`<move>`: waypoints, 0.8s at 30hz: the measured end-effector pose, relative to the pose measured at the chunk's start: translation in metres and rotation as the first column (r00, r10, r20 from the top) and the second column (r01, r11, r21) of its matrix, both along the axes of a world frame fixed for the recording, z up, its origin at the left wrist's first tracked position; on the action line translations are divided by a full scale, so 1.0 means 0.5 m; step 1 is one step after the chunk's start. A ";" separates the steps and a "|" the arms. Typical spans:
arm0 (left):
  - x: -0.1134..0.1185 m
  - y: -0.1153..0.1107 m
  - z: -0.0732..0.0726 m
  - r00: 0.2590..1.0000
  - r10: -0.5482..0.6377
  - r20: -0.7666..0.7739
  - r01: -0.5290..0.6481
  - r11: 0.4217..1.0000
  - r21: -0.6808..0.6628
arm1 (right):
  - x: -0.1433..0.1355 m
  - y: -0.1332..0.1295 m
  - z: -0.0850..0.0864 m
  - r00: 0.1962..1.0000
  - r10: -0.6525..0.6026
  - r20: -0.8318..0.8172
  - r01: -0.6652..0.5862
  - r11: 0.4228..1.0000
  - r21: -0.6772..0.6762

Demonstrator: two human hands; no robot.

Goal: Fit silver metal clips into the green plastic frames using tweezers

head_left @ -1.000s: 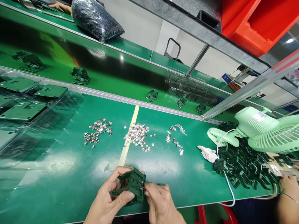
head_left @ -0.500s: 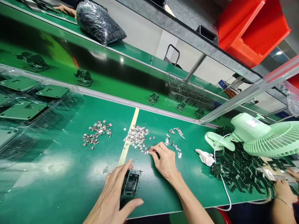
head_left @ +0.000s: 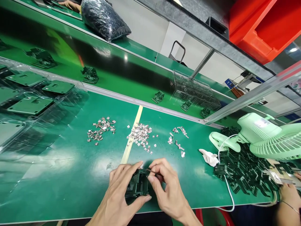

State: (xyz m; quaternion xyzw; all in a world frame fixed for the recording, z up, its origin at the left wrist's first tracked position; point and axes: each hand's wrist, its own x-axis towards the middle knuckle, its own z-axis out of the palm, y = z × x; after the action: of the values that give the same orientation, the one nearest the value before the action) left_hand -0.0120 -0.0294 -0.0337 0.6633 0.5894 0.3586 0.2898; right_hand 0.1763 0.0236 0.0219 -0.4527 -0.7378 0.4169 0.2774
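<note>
My left hand (head_left: 118,193) grips a dark plastic housing (head_left: 135,185) between its thumb and fingers, near the bench's front edge. The housing has an open, box-like middle. In the fingers of my right hand (head_left: 166,185) is a thin dark pair of tweezers (head_left: 153,171), its tip at the housing's upper right side. Whether the tip carries a small part is too small to tell. Beyond my hands, a pile of small shiny metal pieces (head_left: 141,133) lies partly over a yellow tape strip (head_left: 127,153).
More metal pieces (head_left: 102,128) lie to the left, and longer metal strips (head_left: 179,145) to the right. Clear trays hold green-looking plates (head_left: 30,105). A fan (head_left: 258,125) is beside heaped black housings (head_left: 242,172) and a white cloth (head_left: 209,158). Another person's hand (head_left: 289,194) is far right.
My right hand has come back from the metal pile to the housing, bringing the tweezers with it. My left fingers have closed on the housing, which now looks tilted up.
</note>
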 end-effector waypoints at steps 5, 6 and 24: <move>0.006 0.000 0.002 0.996 -0.059 -0.062 0.064 0.995 0.077 | 0.000 -0.018 -0.011 0.999 -0.021 0.033 0.020 0.999 0.045; 0.007 -0.002 0.003 0.995 -0.065 -0.069 0.071 0.995 0.076 | 0.000 -0.019 -0.014 0.999 -0.029 0.043 0.026 0.998 0.059; -0.014 0.004 0.020 0.985 -0.172 0.019 0.172 0.984 -0.040 | 0.025 -0.002 -0.019 0.920 -0.030 0.391 -0.171 0.867 0.469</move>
State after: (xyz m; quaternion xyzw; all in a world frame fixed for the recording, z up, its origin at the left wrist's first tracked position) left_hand -0.0188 -0.0276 -0.0235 0.7026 0.5351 0.3250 0.3381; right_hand 0.1890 0.0224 0.0124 -0.4119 -0.8758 0.1271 0.2173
